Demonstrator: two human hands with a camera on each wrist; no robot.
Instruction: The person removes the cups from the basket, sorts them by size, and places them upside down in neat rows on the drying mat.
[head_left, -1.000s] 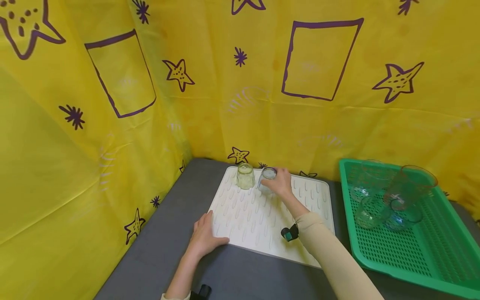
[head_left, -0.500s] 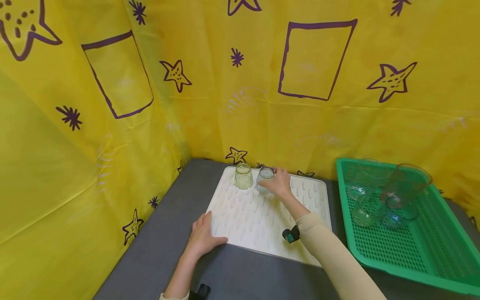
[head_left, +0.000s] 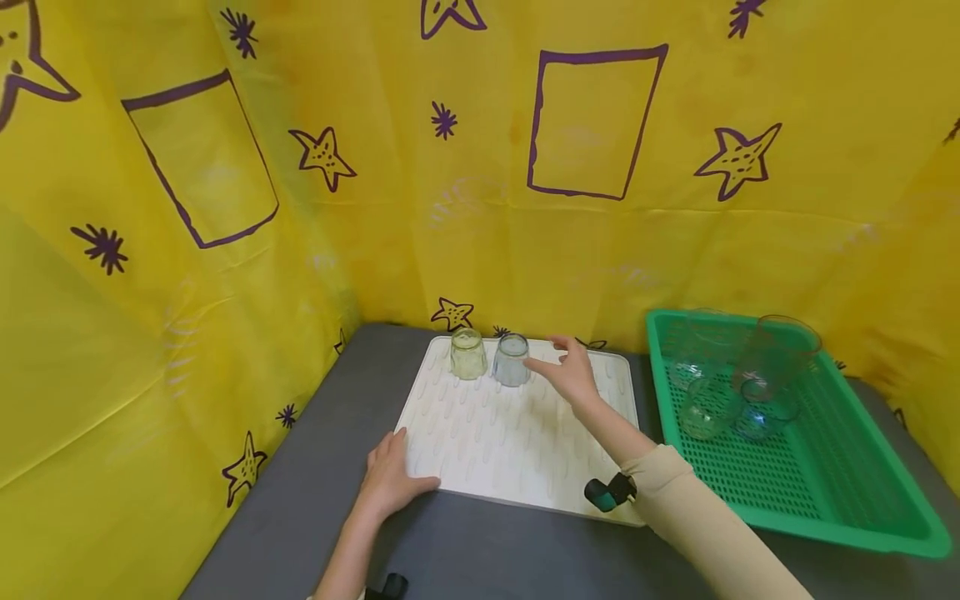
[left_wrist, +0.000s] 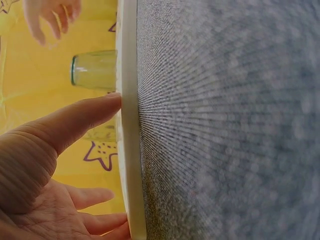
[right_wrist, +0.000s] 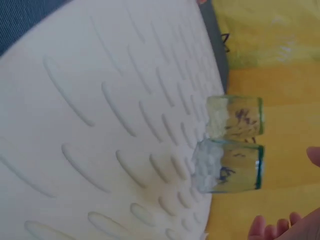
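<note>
A white drying mat [head_left: 495,450] with raised ribs lies on the dark grey table. At its back left stand two small glasses side by side, a yellow-green glass [head_left: 468,358] and a bluish glass [head_left: 512,367]. My right hand [head_left: 572,375] hovers just right of the bluish glass, fingers spread, holding nothing; the right wrist view shows a gap between glass [right_wrist: 230,167] and fingers. My left hand [head_left: 388,477] rests at the mat's front left corner. Its thumb touches the front edge and its extended fingers touch the left edge, as the left wrist view confirms for the thumb [left_wrist: 85,117].
To the right of the mat stands a green perforated plastic basket [head_left: 840,535] with several clear and tinted glasses [head_left: 776,354] in its back left part. A yellow cloth [head_left: 480,250] with purple drawings hangs behind and at the left of the table.
My right hand has let go of the bluish glass and moved off it to the right. The left hand keeps its place on the mat corner. The head view has turned slightly right.
</note>
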